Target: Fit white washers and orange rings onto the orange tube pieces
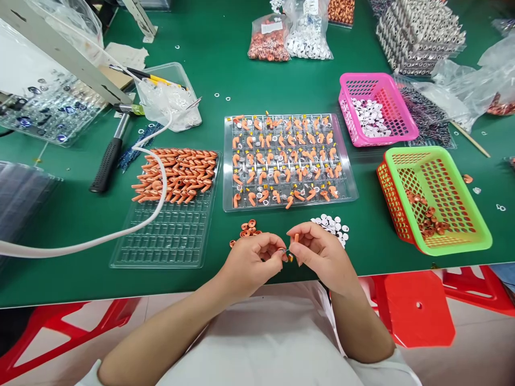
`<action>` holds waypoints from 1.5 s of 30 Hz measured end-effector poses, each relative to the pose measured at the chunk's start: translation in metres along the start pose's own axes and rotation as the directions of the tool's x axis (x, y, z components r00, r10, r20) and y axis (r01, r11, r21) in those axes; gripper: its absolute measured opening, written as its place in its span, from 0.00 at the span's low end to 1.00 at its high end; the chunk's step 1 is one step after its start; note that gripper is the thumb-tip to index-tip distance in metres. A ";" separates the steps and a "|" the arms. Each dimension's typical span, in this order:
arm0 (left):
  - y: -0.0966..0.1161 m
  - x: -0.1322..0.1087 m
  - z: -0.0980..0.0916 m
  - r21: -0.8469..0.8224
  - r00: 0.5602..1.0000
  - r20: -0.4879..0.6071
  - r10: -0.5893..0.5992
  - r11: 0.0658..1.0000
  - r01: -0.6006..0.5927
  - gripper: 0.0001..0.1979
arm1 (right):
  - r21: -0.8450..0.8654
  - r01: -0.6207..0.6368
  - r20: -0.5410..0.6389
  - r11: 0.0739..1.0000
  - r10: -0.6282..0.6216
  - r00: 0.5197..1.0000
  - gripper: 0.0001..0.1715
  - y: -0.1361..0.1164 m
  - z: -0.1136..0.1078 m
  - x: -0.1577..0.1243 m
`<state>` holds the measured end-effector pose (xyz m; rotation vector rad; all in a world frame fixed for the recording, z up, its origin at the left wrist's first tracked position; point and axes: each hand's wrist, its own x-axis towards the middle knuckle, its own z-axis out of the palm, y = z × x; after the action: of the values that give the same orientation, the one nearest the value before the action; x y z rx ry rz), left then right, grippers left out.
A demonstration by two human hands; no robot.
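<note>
My left hand (254, 258) and my right hand (326, 257) meet close together above the near edge of the table. Thumb and fingers of the right one pinch an orange earbud shell (296, 237), its stem upward; a small yellow bit (290, 258) shows below. The left fingertips pinch a small round part (282, 250), mostly hidden, with a thin link to the shell. Just beyond the left hand lies a little pile of copper-orange round caps (248, 228). White round discs (333, 224) are scattered behind the right hand.
Ahead, a clear tray (352, 194) holds rows of orange earbud shells. Another tray (161, 244) at left carries stacked orange stems, with a white cable (163, 187) across it. A hammer (108, 161) lies further left. Pink (376, 140) and green (458, 246) baskets stand right.
</note>
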<state>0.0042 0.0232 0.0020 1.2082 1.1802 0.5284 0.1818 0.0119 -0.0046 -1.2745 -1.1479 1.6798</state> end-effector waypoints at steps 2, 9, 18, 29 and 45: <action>0.001 0.000 -0.001 0.019 1.000 0.000 0.005 1.000 -0.005 0.04 | -0.018 0.002 0.000 1.000 -0.002 1.000 0.09 -0.001 0.000 0.001; 0.001 -0.002 -0.002 0.073 1.000 -0.003 0.024 0.997 -0.023 0.05 | -0.055 -0.031 0.021 0.998 0.033 0.999 0.08 -0.008 0.002 0.002; 0.003 0.000 -0.007 -0.099 0.998 -0.036 -0.054 0.994 0.050 0.04 | 0.034 -0.037 0.032 0.999 0.036 0.999 0.10 -0.005 0.005 0.000; 0.013 0.002 -0.008 -0.247 0.996 -0.008 -0.086 0.966 0.081 0.05 | 0.095 0.071 -0.042 0.993 -0.068 0.997 0.11 0.009 0.010 -0.004; 0.013 -0.002 -0.008 -0.139 0.997 -0.059 -0.055 0.989 0.046 0.07 | -0.006 0.106 -0.022 0.994 -0.106 0.994 0.06 0.016 0.005 -0.012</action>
<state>-0.0002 0.0296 0.0152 1.0478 1.2049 0.6033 0.1797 -0.0054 -0.0153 -1.2103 -1.1863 1.5825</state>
